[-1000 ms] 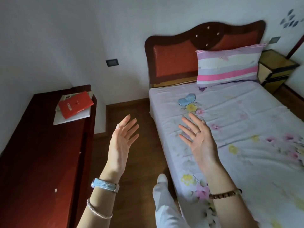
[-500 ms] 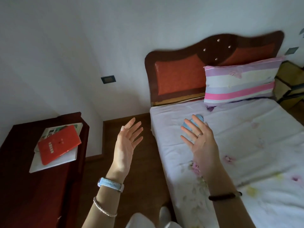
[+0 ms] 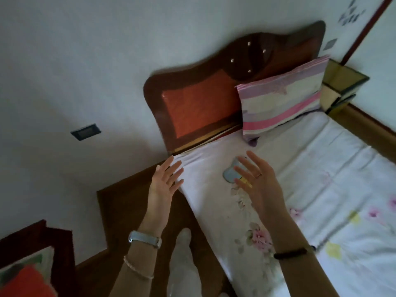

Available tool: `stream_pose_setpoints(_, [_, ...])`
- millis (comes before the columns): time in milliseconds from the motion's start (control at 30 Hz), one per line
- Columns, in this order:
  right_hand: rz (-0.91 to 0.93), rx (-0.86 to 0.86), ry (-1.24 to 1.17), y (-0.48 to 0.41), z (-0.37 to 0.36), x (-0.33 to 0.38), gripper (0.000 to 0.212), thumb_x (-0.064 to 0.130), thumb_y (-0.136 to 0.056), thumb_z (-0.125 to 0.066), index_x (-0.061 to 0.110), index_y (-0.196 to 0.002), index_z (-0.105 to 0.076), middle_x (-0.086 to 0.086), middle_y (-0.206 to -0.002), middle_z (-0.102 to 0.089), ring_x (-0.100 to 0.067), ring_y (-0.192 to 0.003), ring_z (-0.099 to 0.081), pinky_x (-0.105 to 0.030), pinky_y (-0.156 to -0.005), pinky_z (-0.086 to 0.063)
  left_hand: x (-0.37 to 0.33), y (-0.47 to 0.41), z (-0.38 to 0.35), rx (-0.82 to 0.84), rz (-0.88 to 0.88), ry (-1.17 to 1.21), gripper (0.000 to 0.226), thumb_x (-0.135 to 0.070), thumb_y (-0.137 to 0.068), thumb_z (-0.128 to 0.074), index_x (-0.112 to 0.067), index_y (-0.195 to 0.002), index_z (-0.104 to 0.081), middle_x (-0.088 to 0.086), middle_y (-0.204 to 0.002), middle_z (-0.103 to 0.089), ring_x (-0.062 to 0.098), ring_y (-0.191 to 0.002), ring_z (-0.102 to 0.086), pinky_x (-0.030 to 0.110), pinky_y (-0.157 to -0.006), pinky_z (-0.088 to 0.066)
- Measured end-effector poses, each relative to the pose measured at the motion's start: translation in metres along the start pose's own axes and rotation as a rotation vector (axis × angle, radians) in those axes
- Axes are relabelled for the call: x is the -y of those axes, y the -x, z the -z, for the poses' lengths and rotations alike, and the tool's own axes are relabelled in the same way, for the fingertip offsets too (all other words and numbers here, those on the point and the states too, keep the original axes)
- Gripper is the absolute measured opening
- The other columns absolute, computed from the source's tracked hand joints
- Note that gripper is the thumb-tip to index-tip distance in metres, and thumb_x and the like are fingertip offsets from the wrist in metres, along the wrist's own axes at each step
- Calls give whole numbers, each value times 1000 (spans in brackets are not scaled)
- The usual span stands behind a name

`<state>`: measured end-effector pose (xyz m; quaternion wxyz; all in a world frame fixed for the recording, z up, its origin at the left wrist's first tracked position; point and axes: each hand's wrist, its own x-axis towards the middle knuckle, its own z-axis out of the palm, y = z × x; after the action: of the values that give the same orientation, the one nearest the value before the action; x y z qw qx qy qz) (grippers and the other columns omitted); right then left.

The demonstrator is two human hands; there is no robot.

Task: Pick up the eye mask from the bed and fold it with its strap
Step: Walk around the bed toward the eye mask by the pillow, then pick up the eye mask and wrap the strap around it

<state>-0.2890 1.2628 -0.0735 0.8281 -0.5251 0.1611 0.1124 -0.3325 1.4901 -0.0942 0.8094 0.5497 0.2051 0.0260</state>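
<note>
bare sheet around eye mask [image 3: 231, 173] | right hand [image 3: 260, 185] partly covers it | pillow [image 3: 280, 101], headboard [image 3: 192, 103] block beyond | floor strip [image 3: 132, 211] open left of bed [image 3: 321, 168]

Empty spread hands above eye mask [image 3: 230, 173]

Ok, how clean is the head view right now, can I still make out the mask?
Head view: dim and tilted, with motion blur softening the headboard and wall. The mask shows as a pale blue patch on the sheet, partly hidden behind the right hand fingers. The left hand is open over the bed edge.
</note>
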Motion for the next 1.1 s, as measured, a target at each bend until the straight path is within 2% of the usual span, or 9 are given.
stream_pose_setpoints(133, [42, -148, -27, -41, -23, 6, 36, 33, -107, -30, 27, -117, -64, -6, -131, -64, -28, -118, -62, -42, -95, -51, -11, -81, -8, 103, 74, -30, 48, -47, -103, -23, -26, -134, -54, 0, -131, -65, 22, -126, -58, 44, -109, -41])
stream_pose_setpoints(233, [33, -234, -48, -70, -34, 9, 40, 34, -107, -30, 21, -129, -60, -9, -134, -63, -30, -122, -60, -47, -105, -47, -18, -133, -22, 177, 138, -83, 46, -42, -106, -21, -26, -129, -57, 4, -132, -64, 22, -123, -60, 46, -108, -42])
stream_pose_setpoints(433, [26, -388, -73, -120, -32, 0, 39, 37, -105, -37, 22, -132, -61, -4, -130, -68, -23, -117, -66, -33, -88, -57, 1, -211, -52, 343, 224, -251, 38, -34, -107, -25, -26, -129, -55, 5, -132, -62, 20, -121, -59, 37, -102, -45])
stream_pose_setpoints(500, [14, -442, -45, -136, -19, -6, 35, 38, -104, -40, 28, -125, -66, 0, -126, -71, -20, -113, -68, -31, -83, -57, 22, -233, -60, 389, 237, -345, 37, -35, -106, -31, -24, -133, -53, 3, -131, -62, 19, -120, -59, 33, -96, -47])
stream_pose_setpoints(600, [-9, -525, 11, -162, 6, -22, 30, 38, -101, -44, 35, -116, -70, 3, -121, -73, -17, -110, -70, -31, -85, -53, 64, -265, -68, 436, 284, -497, 34, -37, -103, -41, -27, -133, -53, -2, -129, -61, 19, -122, -58, 35, -98, -46])
stream_pose_setpoints(800, [-77, -613, 77, -224, 70, -74, 32, 43, -100, -45, 35, -124, -65, 3, -127, -70, -20, -116, -66, -36, -92, -50, 157, -318, -78, 440, 376, -580, 26, -34, -102, -45, -34, -126, -54, -8, -125, -61, 8, -115, -58, 23, -83, -47])
stream_pose_setpoints(900, [-106, -626, 93, -259, 102, -106, 33, 42, -100, -45, 34, -125, -64, 4, -126, -69, -19, -118, -65, -38, -97, -51, 206, -342, -81, 429, 390, -623, 28, -33, -101, -47, -30, -127, -56, -7, -123, -62, 7, -109, -60, 24, -84, -49])
stream_pose_setpoints(1033, [-123, -615, 132, -304, 136, -147, 30, 40, -101, -45, 33, -124, -63, 3, -125, -68, -20, -116, -65, -36, -93, -51, 269, -371, -80, 416, 391, -688, 21, -24, -99, -53, -30, -117, -59, -2, -119, -63, 10, -102, -60, 25, -83, -51])
stream_pose_setpoints(1100, [-113, -604, 155, -325, 152, -167, 27, 36, -101, -49, 33, -124, -62, 2, -125, -68, -20, -115, -65, -33, -91, -51, 298, -382, -76, 425, 373, -739, 24, -20, -97, -57, -26, -120, -61, 3, -121, -63, 13, -103, -59, 32, -90, -52])
